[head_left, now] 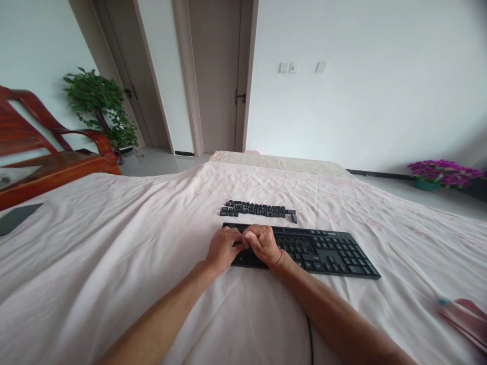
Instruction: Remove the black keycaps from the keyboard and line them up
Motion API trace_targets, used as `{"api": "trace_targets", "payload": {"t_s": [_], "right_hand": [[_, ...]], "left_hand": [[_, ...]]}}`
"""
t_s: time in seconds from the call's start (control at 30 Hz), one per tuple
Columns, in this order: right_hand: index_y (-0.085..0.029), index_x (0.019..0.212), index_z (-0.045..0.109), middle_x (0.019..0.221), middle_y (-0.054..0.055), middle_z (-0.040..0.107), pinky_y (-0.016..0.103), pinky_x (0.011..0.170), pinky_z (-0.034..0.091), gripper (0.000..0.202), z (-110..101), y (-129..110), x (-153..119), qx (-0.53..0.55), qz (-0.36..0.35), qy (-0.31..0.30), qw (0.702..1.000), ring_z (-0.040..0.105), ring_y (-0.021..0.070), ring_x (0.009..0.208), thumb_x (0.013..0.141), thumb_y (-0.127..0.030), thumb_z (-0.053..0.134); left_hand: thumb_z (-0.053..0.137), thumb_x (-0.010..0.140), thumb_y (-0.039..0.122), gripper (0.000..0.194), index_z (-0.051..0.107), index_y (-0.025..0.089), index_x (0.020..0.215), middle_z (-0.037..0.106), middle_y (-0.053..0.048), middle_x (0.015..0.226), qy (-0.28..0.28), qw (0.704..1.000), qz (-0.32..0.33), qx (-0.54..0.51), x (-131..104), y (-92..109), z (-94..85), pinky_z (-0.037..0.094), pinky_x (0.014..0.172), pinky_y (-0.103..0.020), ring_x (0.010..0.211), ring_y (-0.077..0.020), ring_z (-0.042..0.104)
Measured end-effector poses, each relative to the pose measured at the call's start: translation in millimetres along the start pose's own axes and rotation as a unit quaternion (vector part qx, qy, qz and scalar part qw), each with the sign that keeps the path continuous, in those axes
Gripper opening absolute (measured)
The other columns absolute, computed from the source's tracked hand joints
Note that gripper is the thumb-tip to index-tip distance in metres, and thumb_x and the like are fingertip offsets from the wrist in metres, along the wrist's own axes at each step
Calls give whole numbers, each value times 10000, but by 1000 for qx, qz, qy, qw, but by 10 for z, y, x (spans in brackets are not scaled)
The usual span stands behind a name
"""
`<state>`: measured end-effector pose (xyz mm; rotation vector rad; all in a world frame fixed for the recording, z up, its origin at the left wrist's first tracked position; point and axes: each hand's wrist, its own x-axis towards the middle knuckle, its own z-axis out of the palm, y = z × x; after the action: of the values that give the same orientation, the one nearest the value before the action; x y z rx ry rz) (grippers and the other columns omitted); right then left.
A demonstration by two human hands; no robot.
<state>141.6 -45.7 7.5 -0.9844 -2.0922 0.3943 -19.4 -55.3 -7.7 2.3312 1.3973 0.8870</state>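
A black keyboard [327, 253] lies slightly tilted on the pink cloth, its left part covered by both hands. My left hand [224, 248] rests over the keyboard's left end with fingers bent together, its fingertips meeting the other hand. My right hand [263, 243] is closed just beside it, above the left-middle keys. Whatever the fingers pinch is too small or hidden to make out. Behind the keyboard, loose black keycaps [258, 209] lie in rows on the cloth, with a longer one at the right end.
The wrinkled pink cloth [133, 243] covers the wide surface. A black cable [311, 339] runs toward me under my right forearm. At the right lies a white stick [414, 268] with a pink end piece [466, 319]. A dark flat object [19, 218] lies far left.
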Motion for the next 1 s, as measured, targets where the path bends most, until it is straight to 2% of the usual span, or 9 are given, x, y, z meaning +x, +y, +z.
{"api": "trace_targets", "payload": {"t_s": [0.17,0.47,0.63,0.73,0.87,1.0], "right_hand": [[-193,552,574,582,31,622,247,659,446,516,0,-1,-37,9,-33,29,999,572,135,580,947,-417,327],[-200,541,549,574,43,605,260,623,448,540,4,-13,-62,23,-43,51,998,560,140,569,949,-451,299],[-197,527,535,556,33,575,258,615,446,526,22,-51,-33,63,-39,77,994,538,133,549,946,-438,326],[-193,541,533,553,28,555,259,608,444,522,4,-70,-16,109,-9,111,988,527,130,539,954,-422,310],[-193,571,557,574,31,556,275,643,447,534,-75,-92,1,105,18,131,986,528,144,588,963,-421,275],[-191,659,618,593,30,577,282,698,449,504,-165,-96,34,83,27,131,987,542,153,638,971,-404,284]], "left_hand": [[516,887,357,254,676,240,729,623,-16,743,16,999,32,17,-37,40,-8,362,724,-287,745,-161,531],[491,899,391,264,670,244,773,590,-4,767,20,1000,22,3,-80,40,22,376,698,-244,746,-137,543],[521,884,359,207,653,235,784,584,12,787,29,998,-2,-56,-87,39,11,400,668,-222,736,-123,560],[590,832,287,106,650,235,903,616,6,861,20,991,-17,-128,-72,3,-5,445,717,-232,771,-130,584],[632,753,151,367,607,260,1102,656,2,959,-19,979,-28,-201,-51,-42,-10,483,783,-257,819,-138,613],[616,753,139,348,628,265,1077,681,14,907,-22,975,-49,-215,-45,-40,16,494,782,-261,806,-138,631]]}}
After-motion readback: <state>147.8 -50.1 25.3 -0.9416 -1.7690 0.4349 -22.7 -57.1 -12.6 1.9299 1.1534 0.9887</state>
